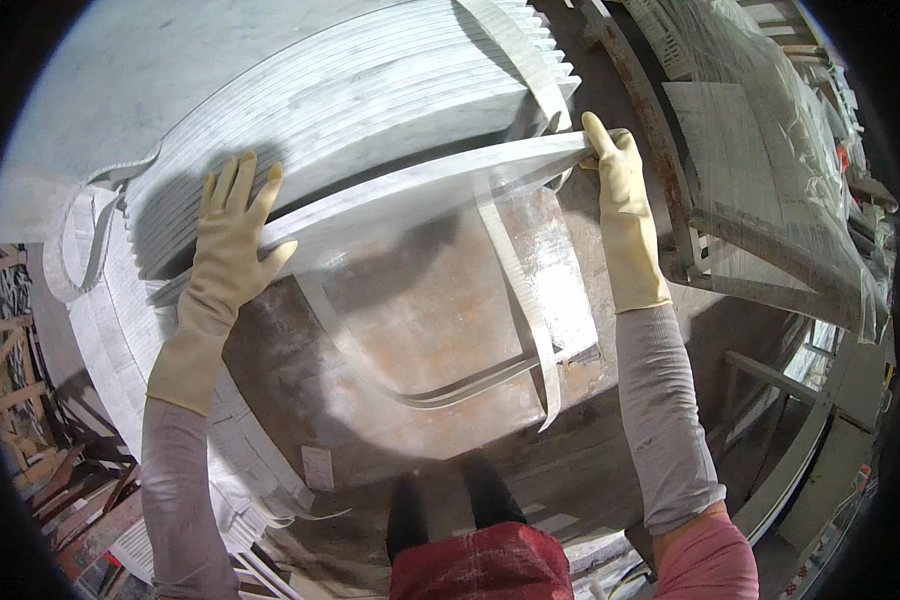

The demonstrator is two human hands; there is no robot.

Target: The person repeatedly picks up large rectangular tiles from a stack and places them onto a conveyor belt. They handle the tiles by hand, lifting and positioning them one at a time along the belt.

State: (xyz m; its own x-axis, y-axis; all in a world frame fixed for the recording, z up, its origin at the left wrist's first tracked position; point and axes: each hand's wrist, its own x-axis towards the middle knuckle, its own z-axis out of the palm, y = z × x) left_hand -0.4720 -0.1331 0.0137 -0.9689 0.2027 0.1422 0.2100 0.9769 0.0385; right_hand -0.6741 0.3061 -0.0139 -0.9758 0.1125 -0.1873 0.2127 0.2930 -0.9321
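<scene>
A pale, grey-veined stone slab point(410, 185) stands on edge, tilted away from a stack of similar slabs point(370, 95). My right hand point(620, 175), in a cream rubber glove, grips its right end, with one finger pointing up. At the slab's left end is my left hand point(232, 235), gloved the same way. Its fingers are spread toward the stack, and its thumb lies over the slab's near side. A dark gap shows between this slab and the stack. Pale flat straps point(515, 270) hang below the slab, and another strap point(520, 60) crosses the stack.
Under the slab lies a brown, dusty surface point(400, 330). More pale slabs point(120, 330) stand in a row at the left. On the right are a rusty metal frame point(660, 130) and plastic-wrapped material point(770, 150). Wooden crates point(15, 370) are at the far left.
</scene>
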